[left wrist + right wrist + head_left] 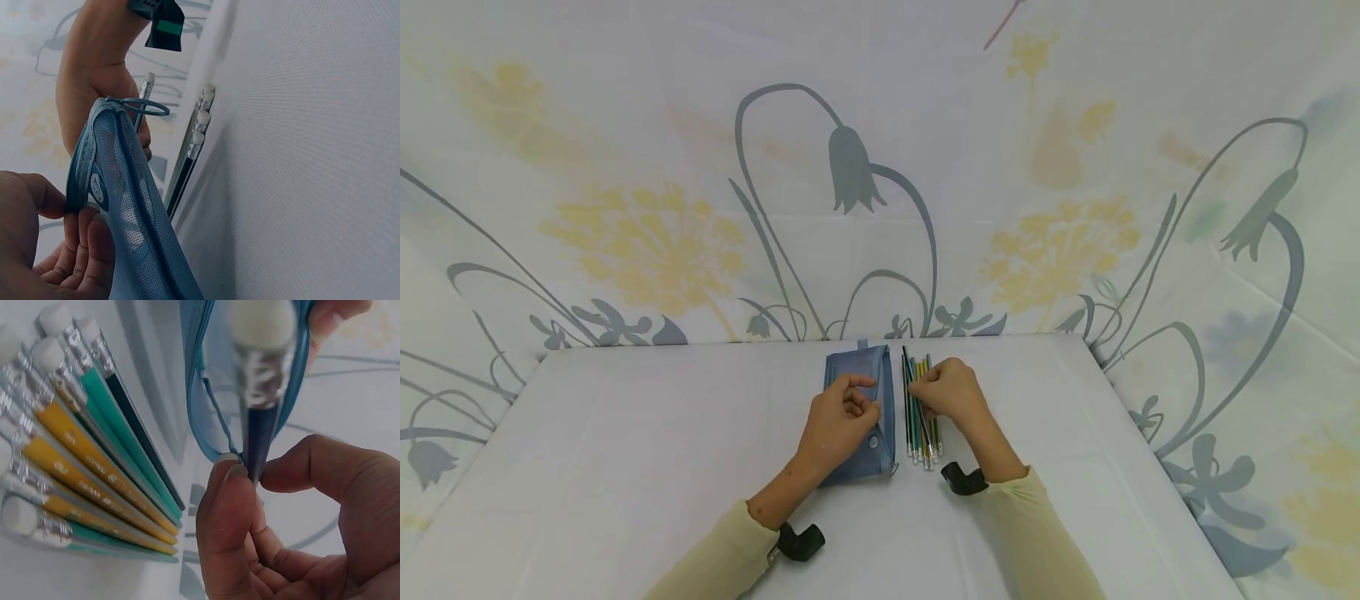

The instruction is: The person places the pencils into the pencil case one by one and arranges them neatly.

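Head view, lower centre: blue mesh pouch (pixel 880 454) sits just left of right hand (pixel 953 390), which pinches a white-erasered dark-blue pencil (pixel 260 431), axis steeply slanted. Left hand (pixel 841 421) pinches the pouch's edge.

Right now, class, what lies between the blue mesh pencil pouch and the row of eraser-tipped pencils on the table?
Only a narrow bare strip of white tabletop separates the mesh pouch from the eraser-tipped pencils; the head view shows it.

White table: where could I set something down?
Bare: left of the blue mesh pouch and left hand; between the right hand and the right edge of the table. Crowded: the middle, around the slim yellow, green and dark pencils.
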`<state>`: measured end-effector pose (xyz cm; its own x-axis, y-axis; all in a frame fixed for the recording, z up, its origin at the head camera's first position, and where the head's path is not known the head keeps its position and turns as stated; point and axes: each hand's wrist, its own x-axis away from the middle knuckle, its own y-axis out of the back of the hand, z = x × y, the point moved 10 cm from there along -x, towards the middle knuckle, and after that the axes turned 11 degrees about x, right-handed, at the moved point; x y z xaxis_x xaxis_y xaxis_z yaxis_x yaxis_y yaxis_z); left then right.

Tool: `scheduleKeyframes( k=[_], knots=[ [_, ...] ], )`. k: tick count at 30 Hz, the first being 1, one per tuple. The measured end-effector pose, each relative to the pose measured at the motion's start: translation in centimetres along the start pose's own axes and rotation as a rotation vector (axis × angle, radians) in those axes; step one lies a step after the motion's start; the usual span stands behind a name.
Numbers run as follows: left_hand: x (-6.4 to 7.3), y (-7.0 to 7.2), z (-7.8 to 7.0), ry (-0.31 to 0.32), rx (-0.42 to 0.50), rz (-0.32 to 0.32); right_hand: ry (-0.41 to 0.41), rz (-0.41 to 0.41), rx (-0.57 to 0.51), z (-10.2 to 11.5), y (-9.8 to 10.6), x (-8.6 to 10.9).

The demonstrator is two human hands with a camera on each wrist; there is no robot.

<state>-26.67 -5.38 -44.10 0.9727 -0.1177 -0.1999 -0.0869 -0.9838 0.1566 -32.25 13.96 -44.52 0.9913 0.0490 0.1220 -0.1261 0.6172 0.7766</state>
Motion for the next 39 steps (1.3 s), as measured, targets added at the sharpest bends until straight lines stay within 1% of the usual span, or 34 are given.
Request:
scheduleKeyframes(
  k=[5, 13, 17, 25, 32, 39],
  knots=[
    [0.0, 0.0, 0.1, 0.011, -0.006, 0.002, 0.014, 0.020, -0.053, 0.6, -0.5, 0.3],
    [0.0, -0.1, 0.0, 0.006, 0.000, 0.013, -0.014, 0.051, -0.228, 0.9, -1.8, 0.3],
    [0.0, -0.1, 0.0, -0.004, 0.006, 0.013, -0.024, 0.066, -0.282, 1.1, -2.6, 0.4],
    [0.0, 0.0, 0.0, -0.003, 0.006, 0.003, -0.020, 0.064, -0.323, 1.5, -3.5, 0.3],
    [0.0, 0.0, 0.0, -0.007, 0.004, 0.003, -0.032, 0.040, -0.337, 1.6, -3.9, 0.3],
    [0.0, 0.0, 0.1, 0.010, -0.009, 0.003, -0.045, 0.037, -0.375, 1.6, -4.0, 0.3]
  ],
)
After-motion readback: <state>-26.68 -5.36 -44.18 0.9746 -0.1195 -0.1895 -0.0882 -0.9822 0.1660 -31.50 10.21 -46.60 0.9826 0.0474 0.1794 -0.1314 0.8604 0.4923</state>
